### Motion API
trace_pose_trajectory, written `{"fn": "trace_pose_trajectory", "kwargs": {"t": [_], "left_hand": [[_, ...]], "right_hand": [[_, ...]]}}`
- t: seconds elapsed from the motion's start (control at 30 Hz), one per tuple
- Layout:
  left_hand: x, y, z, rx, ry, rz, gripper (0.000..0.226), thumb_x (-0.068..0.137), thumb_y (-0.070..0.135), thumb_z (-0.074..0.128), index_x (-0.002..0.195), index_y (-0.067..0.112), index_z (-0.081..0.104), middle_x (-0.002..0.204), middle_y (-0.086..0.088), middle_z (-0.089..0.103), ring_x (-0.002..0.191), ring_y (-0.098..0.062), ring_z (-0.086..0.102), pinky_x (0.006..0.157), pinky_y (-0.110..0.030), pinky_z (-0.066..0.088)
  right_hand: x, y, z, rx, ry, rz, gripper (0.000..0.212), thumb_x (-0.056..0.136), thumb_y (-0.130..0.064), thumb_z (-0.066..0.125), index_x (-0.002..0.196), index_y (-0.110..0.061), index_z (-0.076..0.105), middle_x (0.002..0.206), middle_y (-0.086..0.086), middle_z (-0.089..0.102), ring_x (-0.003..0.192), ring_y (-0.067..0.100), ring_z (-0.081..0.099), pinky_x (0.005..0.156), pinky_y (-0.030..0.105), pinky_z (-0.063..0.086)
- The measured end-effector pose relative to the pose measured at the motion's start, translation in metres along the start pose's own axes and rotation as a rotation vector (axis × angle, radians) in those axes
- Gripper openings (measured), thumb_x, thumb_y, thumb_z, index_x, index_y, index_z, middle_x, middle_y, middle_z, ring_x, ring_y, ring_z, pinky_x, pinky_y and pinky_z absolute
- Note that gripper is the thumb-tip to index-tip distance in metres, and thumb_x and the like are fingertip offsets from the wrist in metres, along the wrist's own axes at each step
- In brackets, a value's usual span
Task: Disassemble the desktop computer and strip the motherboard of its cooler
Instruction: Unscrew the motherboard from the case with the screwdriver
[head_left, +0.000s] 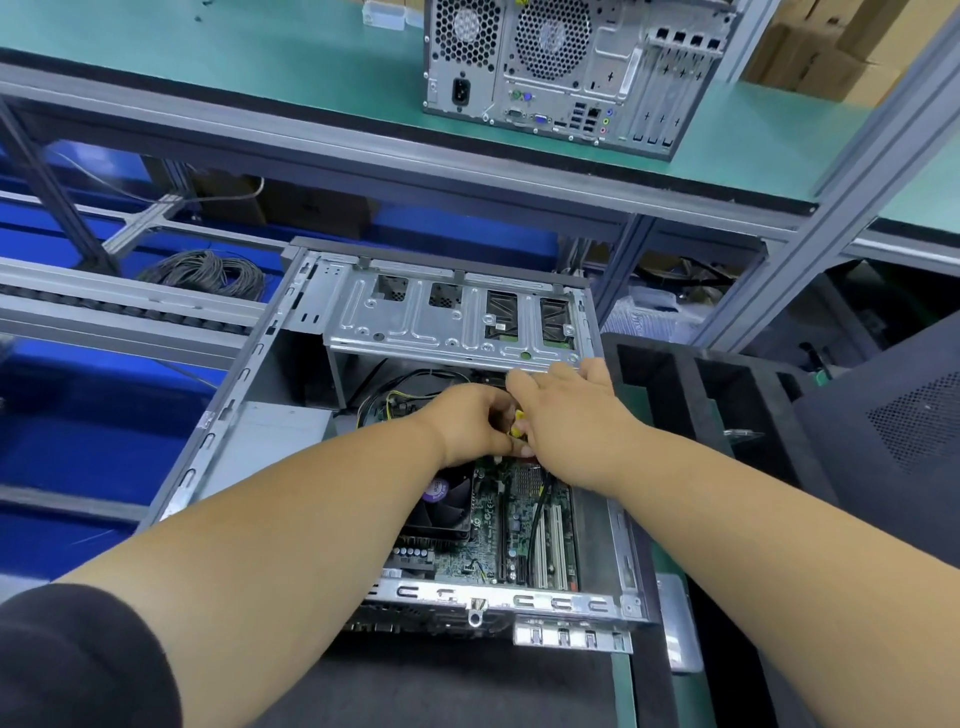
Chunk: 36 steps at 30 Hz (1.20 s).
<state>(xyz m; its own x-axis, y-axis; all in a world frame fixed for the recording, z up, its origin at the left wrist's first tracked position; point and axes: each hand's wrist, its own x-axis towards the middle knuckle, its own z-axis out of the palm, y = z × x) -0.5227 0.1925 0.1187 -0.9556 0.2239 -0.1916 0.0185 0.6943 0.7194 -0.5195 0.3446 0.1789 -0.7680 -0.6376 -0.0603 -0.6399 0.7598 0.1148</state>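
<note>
The bench (467, 691) with its dark mat carries an opened desktop computer (249, 395), lying on its side with the side panel off. At its far end a silver drive cage (447, 317) spans the case. Below it the green motherboard (519, 530) lies flat in the case floor, and the black cooler (441, 506) with its fan sits on the board, partly hidden under the left forearm. On the green shelf (208, 93) above stands a second computer tower (566, 67), rear panel facing the camera. Both hands meet over the board just below the cage: the left hand (467, 423) has curled fingers pinching a small yellow connector (518, 423), and the right hand (566, 415) touches it too, but whether it grips it I cannot tell
</note>
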Motion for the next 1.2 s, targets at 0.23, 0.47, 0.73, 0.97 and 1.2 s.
{"fn": "trace_pose_trajectory", "kwargs": {"t": [0.23, 0.47, 0.73, 0.97, 1.2], "left_hand": [[0.000, -0.001, -0.001, 0.378, -0.160, 0.066, 0.029, 0.079, 0.026, 0.071, 0.107, 0.024, 0.063, 0.097, -0.001, 0.059, 0.084, -0.021, 0.054, 0.071, -0.025, 0.040], [0.004, -0.003, -0.001, 0.386, -0.188, 0.004, 0.039, 0.087, 0.006, 0.049, 0.119, 0.025, 0.063, 0.118, -0.005, 0.061, 0.098, -0.025, 0.057, 0.078, -0.027, 0.045], [0.007, -0.005, 0.001, 0.401, -0.161, 0.009, 0.027, 0.090, 0.009, 0.048, 0.112, 0.018, 0.061, 0.113, -0.011, 0.063, 0.094, -0.028, 0.057, 0.074, -0.029, 0.042], [0.007, -0.003, 0.000, 0.413, -0.176, 0.027, 0.025, 0.091, 0.011, 0.047, 0.112, 0.014, 0.061, 0.114, -0.013, 0.063, 0.099, -0.031, 0.058, 0.085, -0.036, 0.049], [0.005, 0.002, 0.000, 0.419, -0.170, 0.020, 0.022, 0.091, 0.013, 0.049, 0.108, 0.011, 0.062, 0.111, -0.015, 0.065, 0.097, -0.032, 0.059, 0.079, -0.032, 0.046]], "right_hand": [[-0.001, 0.006, 0.006, 0.002, 0.057, 0.135, 0.036, 0.099, -0.053, 0.035, 0.097, -0.021, 0.049, 0.075, -0.003, 0.054, 0.084, 0.025, 0.052, 0.089, 0.041, 0.018], [-0.003, 0.011, 0.014, 0.134, 0.131, 0.138, 0.019, 0.086, -0.029, 0.050, 0.104, -0.023, 0.047, 0.068, -0.012, 0.036, 0.081, 0.023, 0.045, 0.077, 0.037, 0.019], [-0.004, 0.008, 0.017, 0.098, 0.137, 0.135, 0.026, 0.096, -0.047, 0.048, 0.102, -0.022, 0.046, 0.076, -0.005, 0.057, 0.080, 0.025, 0.054, 0.090, 0.040, 0.025], [-0.005, 0.011, 0.012, 0.245, 0.127, 0.045, 0.016, 0.090, -0.041, 0.052, 0.092, -0.026, 0.051, 0.086, -0.008, 0.059, 0.088, 0.021, 0.054, 0.093, 0.040, 0.031], [-0.003, 0.008, 0.011, 0.251, 0.108, 0.062, 0.018, 0.094, -0.040, 0.051, 0.105, -0.026, 0.054, 0.090, -0.007, 0.063, 0.091, 0.022, 0.057, 0.098, 0.042, 0.031]]}}
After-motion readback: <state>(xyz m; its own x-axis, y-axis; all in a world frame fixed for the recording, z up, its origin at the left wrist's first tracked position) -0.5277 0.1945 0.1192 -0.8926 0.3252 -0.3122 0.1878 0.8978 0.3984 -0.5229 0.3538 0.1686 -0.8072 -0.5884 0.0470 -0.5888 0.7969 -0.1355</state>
